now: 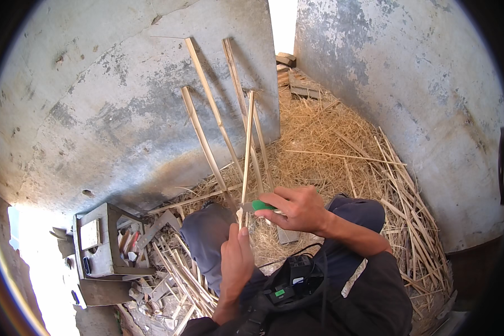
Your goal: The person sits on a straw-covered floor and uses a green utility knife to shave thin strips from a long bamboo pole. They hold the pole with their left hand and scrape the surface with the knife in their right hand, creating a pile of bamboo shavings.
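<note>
L hand (pixel 237 255) was closed round the near end of a pale wood strip (pixel 247 148); the strip's long axis ran far from that grip, tilted slightly R. R hand (pixel 299 210), just R of it, had its grip wrapped on a green-handled knife (pixel 262 205), blade crosswise at the strip's near part, contact unclear. Leaning sticks (pixel 207 145) stood far L vs. the wall (pixel 134 101); R knee (pixel 359 213) crowded R forearm (pixel 350 235). More room lay far R, over straw (pixel 319 168).

Prob. a small craft wkshop, w/ shavings (pixel 313 134) beyond R hand (pixel 303 210) & thin strips (pixel 415 238) piled to its R.
</note>
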`<state>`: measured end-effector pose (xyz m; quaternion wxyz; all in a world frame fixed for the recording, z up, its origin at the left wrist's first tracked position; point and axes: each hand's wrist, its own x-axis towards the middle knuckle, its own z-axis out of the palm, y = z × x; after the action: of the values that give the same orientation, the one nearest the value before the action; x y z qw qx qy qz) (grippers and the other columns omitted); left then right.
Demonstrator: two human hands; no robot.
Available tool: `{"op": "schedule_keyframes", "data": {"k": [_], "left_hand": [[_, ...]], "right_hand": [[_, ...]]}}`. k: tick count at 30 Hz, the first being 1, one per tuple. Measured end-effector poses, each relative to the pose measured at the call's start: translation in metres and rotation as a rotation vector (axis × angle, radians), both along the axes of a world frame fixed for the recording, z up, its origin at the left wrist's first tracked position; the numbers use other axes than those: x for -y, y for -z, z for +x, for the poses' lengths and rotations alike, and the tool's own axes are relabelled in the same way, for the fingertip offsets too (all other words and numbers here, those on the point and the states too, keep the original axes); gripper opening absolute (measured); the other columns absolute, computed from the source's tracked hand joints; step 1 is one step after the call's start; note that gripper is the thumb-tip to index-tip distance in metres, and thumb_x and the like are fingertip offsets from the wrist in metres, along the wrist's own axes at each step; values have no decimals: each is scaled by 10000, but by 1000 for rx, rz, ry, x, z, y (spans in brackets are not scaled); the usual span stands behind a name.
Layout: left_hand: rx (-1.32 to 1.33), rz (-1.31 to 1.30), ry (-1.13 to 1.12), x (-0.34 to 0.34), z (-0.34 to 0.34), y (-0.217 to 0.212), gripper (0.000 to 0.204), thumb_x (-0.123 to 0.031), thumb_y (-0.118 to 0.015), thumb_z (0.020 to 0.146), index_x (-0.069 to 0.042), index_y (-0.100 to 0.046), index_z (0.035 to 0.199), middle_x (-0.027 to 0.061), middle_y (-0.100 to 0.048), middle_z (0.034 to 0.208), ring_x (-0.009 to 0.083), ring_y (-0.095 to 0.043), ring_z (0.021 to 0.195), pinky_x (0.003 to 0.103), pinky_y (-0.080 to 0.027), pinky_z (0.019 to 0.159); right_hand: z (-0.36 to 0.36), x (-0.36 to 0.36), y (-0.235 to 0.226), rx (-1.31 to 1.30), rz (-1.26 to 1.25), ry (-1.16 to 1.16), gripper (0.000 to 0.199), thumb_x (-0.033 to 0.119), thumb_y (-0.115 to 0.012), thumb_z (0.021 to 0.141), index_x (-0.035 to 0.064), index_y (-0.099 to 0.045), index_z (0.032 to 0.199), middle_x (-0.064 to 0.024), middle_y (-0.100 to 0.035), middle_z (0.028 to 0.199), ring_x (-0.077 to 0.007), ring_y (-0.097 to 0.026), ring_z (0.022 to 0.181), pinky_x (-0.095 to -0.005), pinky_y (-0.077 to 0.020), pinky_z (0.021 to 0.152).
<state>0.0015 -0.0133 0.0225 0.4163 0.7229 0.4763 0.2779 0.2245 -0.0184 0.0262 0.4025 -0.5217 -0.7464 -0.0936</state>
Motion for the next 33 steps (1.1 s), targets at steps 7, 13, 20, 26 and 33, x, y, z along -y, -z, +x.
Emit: {"op": "schedule_keyframes", "data": {"k": [7, 13, 20, 26, 33], "left_hand": [[-18, -14, 8, -2, 0, -2, 237, -201, -434, 1164, -5, -512, 1055, 309, -571, 737, 565, -579, 724, 633, -387, 661], [-32, 20, 122, 21, -23, 21, 209, -192, -458, 1158, -10, -516, 1074, 292, -566, 699, 562, -583, 693, 633, -388, 627], [26, 9, -8, -6, -22, 11, 262, -225, -527, 1154, -18, -523, 993, 179, -534, 651, 384, -545, 601, 491, -393, 576], [70, 23, -15, -5, -13, 7, 331, -290, -526, 1170, -21, -564, 981, 43, -528, 645, 132, -487, 599, 355, -392, 573], [86, 49, -25, -3, -5, 7, 298, -270, -550, 1160, -14, -586, 1014, 44, -554, 651, 120, -503, 593, 338, -407, 570]], "right_hand": [[0, 1, -3, 33, -29, 11, 338, 472, -744, 1022, 149, -784, 1117, -15, -673, 759, -204, -697, 580, -355, -527, 484], [95, -27, -22, -242, -100, 479, 358, 414, -724, 1057, 73, -790, 1145, -100, -785, 901, -219, -707, 627, -356, -562, 583], [57, -19, 1, -245, -22, 77, 333, 386, -771, 1022, 65, -793, 1107, -92, -792, 930, -228, -753, 683, -342, -588, 606], [18, -8, 2, -128, -53, -156, 300, 365, -823, 968, 85, -785, 1068, -54, -776, 901, -228, -745, 665, -342, -576, 566], [5, -7, 8, -103, -65, -180, 291, 393, -818, 964, 131, -792, 1089, -15, -742, 860, -231, -710, 617, -356, -552, 534]]}}
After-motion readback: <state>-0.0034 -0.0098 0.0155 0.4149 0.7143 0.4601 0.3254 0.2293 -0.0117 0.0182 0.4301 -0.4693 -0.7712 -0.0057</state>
